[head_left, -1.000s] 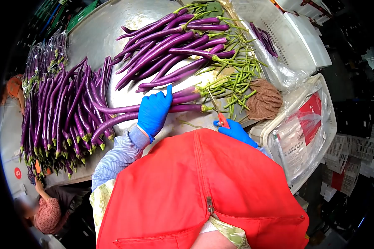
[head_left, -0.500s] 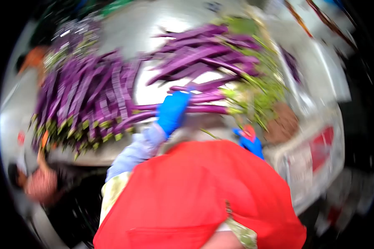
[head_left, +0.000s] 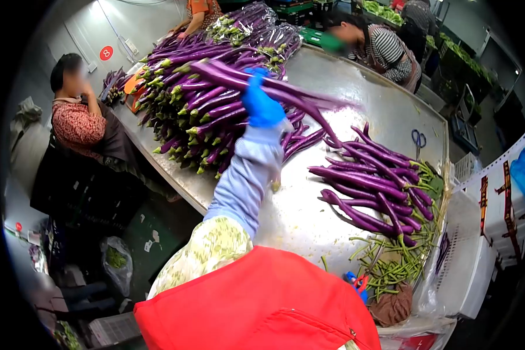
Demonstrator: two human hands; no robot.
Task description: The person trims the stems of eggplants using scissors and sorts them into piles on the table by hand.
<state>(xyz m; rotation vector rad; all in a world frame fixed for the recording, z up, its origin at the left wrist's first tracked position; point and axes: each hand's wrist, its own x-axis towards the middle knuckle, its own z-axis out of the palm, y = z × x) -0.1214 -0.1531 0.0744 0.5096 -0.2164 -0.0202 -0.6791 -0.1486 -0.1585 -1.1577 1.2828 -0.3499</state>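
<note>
My left hand (head_left: 263, 105), in a blue glove, is closed around a few long purple eggplants (head_left: 221, 74). It holds them over the near side of a large eggplant pile (head_left: 216, 111), their far tips smeared by motion. Low at the right, my right hand (head_left: 356, 284), also blue-gloved, is mostly hidden by the red apron (head_left: 262, 297). Its fingers are around the red handles of a pair of scissors (head_left: 363, 282). Loose eggplants (head_left: 367, 178) lie on the metal table (head_left: 291, 224), beside green stem trimmings (head_left: 396, 268) near my right hand.
Blue-handled scissors (head_left: 418, 139) lie near the table's right edge. Bagged eggplants (head_left: 245, 26) rest behind the pile. A brown cloth (head_left: 392, 305) and a white crate (head_left: 469, 256) are at the right. A person (head_left: 79, 116) sits at left; another (head_left: 391, 52) bends over the far edge.
My left hand has lifted the eggplants off the table and carried them to the pile on the left. The head view has turned and now takes in more of the room.
</note>
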